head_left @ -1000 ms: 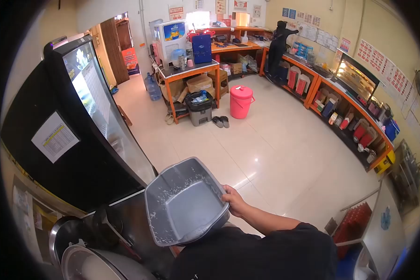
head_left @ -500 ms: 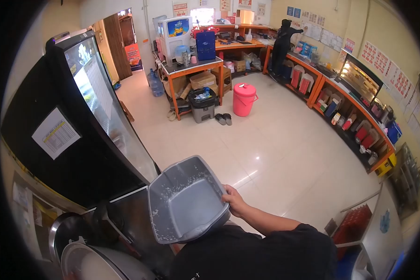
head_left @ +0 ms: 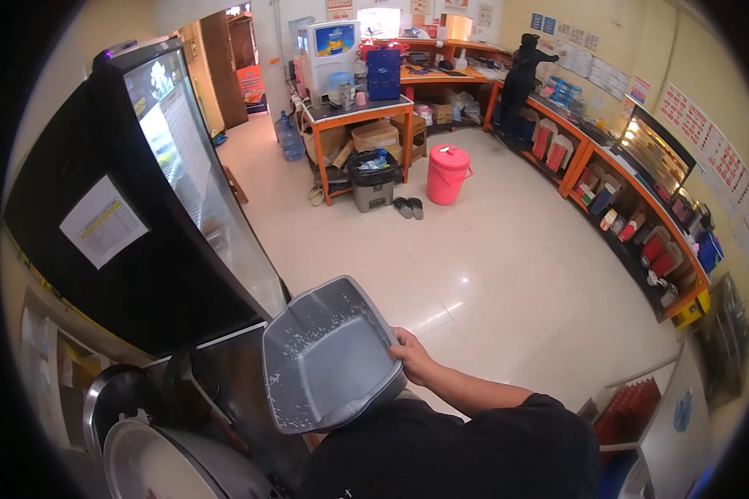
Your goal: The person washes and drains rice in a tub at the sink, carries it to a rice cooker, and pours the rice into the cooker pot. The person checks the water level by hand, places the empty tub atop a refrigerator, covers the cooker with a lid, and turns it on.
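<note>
A grey plastic basin [head_left: 333, 353], tilted, with white grain-like bits stuck to its inner walls, is held in front of my body. My right hand [head_left: 412, 356] grips its right rim, fingers wrapped round the edge. I cannot see my left hand. At the lower left stands a large round pot [head_left: 154, 466] with whitish contents, close to the basin's lower left side.
A black glass-door fridge [head_left: 125, 216] rises at the left. Ahead are an orange table [head_left: 358, 115], a grey bin [head_left: 373, 193], a pink bucket [head_left: 447, 176] and slippers [head_left: 409, 208]. A person in dark clothes [head_left: 519, 83] stands by the right-hand counter.
The room has shifted rightward in the view as the camera turned a little left. My right hand still holds the basin, which has hardly moved.
</note>
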The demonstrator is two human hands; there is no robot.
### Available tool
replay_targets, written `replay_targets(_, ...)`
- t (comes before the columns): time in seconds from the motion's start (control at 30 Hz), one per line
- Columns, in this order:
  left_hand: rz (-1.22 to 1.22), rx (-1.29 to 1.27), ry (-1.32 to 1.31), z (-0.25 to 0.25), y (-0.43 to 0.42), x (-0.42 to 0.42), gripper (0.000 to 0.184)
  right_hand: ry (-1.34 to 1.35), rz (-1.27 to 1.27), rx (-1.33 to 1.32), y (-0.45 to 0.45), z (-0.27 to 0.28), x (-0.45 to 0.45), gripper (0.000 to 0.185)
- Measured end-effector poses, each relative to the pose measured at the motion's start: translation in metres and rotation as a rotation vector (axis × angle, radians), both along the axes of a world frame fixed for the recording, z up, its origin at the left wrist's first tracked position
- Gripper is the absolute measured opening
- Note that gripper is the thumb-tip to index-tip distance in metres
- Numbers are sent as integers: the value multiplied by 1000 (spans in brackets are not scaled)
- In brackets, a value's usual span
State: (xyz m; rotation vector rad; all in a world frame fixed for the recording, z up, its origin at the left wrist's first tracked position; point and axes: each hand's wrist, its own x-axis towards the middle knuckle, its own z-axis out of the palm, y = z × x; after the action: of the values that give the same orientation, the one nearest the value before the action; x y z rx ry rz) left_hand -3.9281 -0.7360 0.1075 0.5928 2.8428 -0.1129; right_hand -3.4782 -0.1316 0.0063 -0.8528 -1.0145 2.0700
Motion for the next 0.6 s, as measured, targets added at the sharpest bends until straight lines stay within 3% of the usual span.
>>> replay_targets(0.03, -54, -3, -12, 21, 41, 32, 64, 8, 7, -11, -3, 2, -3, 54)
replay_targets(0.17, -369, 239, 70, 3, 103, 74, 74, 33, 55, 20, 3, -6, -2, 53)
replay_targets(0.2, -373, 269, -48, -7, 110, 71, 83, -30, 30, 60, 4, -10, -1, 56)
replay_targets(0.3, -663, 308, 160, -47, 120, 66, 78, -82, -7, 117, 7, -11, 5, 52)
replay_targets(0.37, -329, 295, 56, -39, 148, 86, 74, -54, 43, 82, 9, 2, 8, 52)
replay_targets(0.4, -328, 222, 25, -64, 128, 75, 74, -2, 71, 107, 11, -5, 11, 51)
replay_targets(0.47, -344, 31, 86, -59, 116, 80, 75, -15, 88, 127, 4, -1, 12, 48)
replay_targets(0.53, -425, 62, 322, -83, 87, 70, 73, -45, 56, 122, -3, -2, 16, 46)
replay_targets(0.6, -305, 49, 238, -56, 87, 73, 72, -63, 99, 142, 0, -7, 15, 44)
